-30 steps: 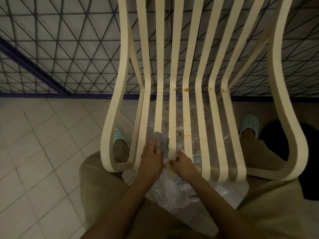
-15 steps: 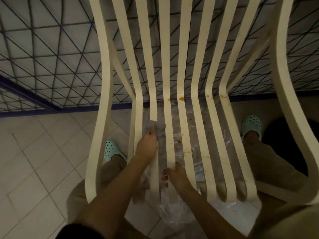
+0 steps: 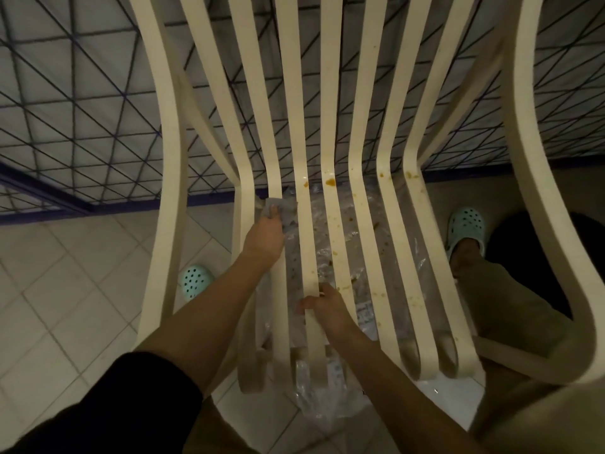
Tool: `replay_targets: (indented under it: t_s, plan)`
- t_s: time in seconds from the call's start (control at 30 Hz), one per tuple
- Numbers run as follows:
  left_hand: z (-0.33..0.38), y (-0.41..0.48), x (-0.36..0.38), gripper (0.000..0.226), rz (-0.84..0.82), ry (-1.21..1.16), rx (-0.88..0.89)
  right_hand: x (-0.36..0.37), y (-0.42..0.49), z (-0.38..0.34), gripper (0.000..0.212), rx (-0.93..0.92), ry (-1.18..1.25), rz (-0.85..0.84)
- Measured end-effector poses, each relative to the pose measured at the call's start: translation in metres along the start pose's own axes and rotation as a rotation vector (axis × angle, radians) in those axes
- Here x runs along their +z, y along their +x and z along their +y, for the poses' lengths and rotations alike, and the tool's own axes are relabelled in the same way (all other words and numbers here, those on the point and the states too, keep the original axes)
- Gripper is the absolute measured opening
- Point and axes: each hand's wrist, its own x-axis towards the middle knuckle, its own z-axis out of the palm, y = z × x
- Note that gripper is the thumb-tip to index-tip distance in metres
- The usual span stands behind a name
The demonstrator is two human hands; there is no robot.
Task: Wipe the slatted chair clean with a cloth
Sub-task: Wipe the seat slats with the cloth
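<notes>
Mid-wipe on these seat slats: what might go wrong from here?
The cloth in the left hand sits left of the orange blobs at the seat bend; they may smear or get missed. Loosened bits may drop through the gaps beyond the plastic sheet. The right hand grips a slat near specks and may pick up grime.

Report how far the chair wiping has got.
Done: the leftmost slats look spot-free. In hand: the left hand holds the cloth on the second slat; the right hand grips a middle slat. Remaining: orange stains dot the middle and right slats.
</notes>
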Motion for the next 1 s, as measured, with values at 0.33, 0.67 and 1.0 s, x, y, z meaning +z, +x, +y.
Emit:
replay_targets:
  t_s: [0.33, 0.67, 1.0]
  plan:
    - [-0.031, -0.104, 0.024, 0.051, -0.116, 0.157, 0.020, -0.028, -0.050, -0.002, 0.052, -0.216, -0.363, -0.040]
    - [-0.079, -0.190, 0.048, 0.072, -0.150, 0.468, 0.269, -0.044, -0.091, 0.019, 0.015, -0.166, -0.178, -0.061]
    - [-0.070, -0.212, 0.003, 0.025, -0.134, -0.037, 0.249, -0.047, -0.116, 0.021, 0.023, -0.322, -0.242, -0.111]
